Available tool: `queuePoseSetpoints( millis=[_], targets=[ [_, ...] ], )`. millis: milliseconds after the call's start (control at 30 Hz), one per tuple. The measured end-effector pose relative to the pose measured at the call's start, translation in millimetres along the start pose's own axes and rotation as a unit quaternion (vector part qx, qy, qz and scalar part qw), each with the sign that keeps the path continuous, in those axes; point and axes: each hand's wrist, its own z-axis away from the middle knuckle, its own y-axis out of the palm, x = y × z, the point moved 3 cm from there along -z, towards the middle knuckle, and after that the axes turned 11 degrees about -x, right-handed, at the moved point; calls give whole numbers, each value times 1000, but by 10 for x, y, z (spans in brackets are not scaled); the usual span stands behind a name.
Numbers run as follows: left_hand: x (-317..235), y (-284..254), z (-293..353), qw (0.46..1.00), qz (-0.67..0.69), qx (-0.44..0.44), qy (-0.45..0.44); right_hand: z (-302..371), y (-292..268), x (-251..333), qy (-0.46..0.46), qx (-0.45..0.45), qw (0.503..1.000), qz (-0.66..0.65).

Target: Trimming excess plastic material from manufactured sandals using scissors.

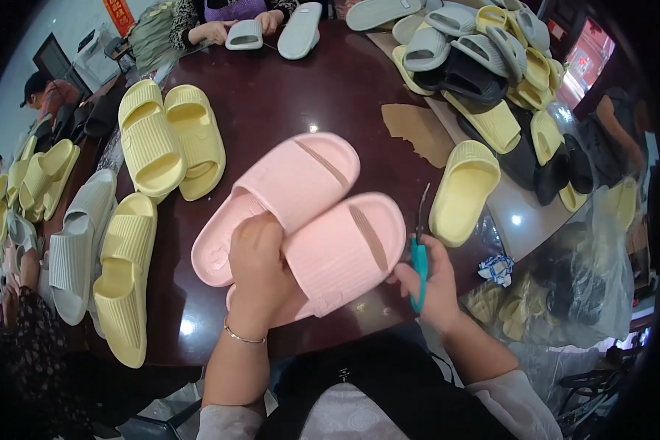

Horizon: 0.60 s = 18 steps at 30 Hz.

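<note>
Two pink slide slippers (290, 183) are side by side over the middle of the dark table, their toe ends pointing up and to the right. My left hand (258, 260) is closed round their inner edges, its fingertips hidden inside the foot openings. In my right hand (436, 282) is a pair of scissors (419, 268) with teal handles, beside the toe of the nearer pink slipper (337, 260). The dark blades point up, away from me, and look nearly closed. A single yellow slipper (466, 194) lies just right of the scissors.
Yellow slippers (150, 136) and grey slippers (81, 246) line the table's left side. A mixed slipper pile (484, 59) fills the far right, near torn cardboard (418, 132). A blue-and-white crumpled bundle (496, 270) sits at the right edge. Across the table, a person's hands (216, 33) hold a grey slipper.
</note>
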Motion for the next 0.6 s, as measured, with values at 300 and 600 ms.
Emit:
queuePoseSetpoints(
  millis=[300, 600],
  targets=[
    [111, -138, -47, 764, 509, -236, -319, 314, 284, -8, -307, 185, 921, 153],
    [150, -118, -31, 815, 437, -285, -254, 297, 489, -34, -296, 188, 925, 144]
  ],
)
